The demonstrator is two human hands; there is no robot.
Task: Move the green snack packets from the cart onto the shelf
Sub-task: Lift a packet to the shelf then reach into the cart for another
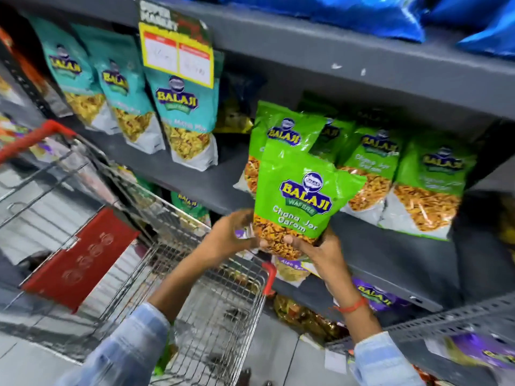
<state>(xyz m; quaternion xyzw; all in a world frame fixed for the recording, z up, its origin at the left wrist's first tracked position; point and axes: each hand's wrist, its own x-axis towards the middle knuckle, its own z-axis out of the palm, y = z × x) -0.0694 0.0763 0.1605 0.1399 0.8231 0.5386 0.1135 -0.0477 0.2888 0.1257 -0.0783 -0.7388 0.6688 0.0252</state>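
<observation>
"BALAJI WAFERS Chana Jor Garam" is printed on the green packet [303,201]; "BALAJI" is shown on the teal packets [178,107]

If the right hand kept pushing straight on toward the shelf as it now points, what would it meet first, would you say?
Probably the green packet standing at the left end of the shelf row: the held green packet in the right hand already overlaps it, though depth is hard to judge.
</observation>
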